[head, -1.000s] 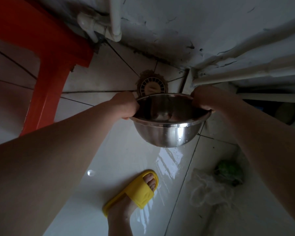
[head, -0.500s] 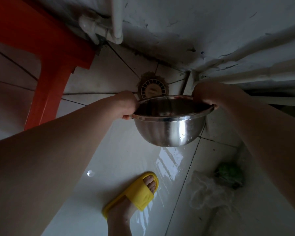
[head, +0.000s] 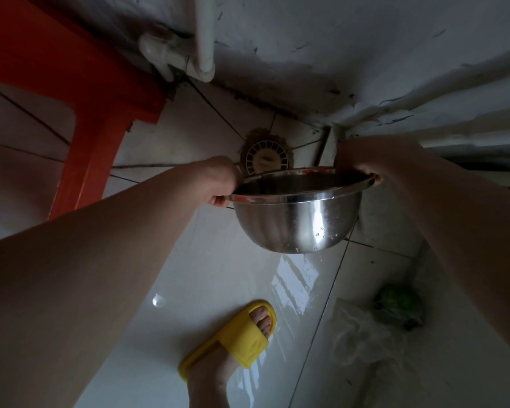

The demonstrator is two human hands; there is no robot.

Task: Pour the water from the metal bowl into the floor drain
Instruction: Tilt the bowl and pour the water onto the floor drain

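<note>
I hold a shiny metal bowl [head: 295, 222] above the tiled floor, gripped by its rim on both sides. My left hand [head: 218, 179] clasps the left rim and my right hand [head: 358, 160] clasps the far right rim. The bowl tips away from me, so its near side shows more than its inside; drops cling to its underside. The round white floor drain [head: 267, 159] lies just beyond the far rim, near the wall corner. Any water inside the bowl is hidden.
A red plastic stool [head: 80, 113] stands at the left. White pipes [head: 203, 39] run along the wall behind the drain. My foot in a yellow slipper [head: 236, 340] rests on the wet tiles. A green vegetable [head: 401, 301] in a thin plastic bag lies at the right.
The bowl has tilted further away from me toward the drain, its far rim dropping so less of the inside shows. Both hands keep their grip on the rim.
</note>
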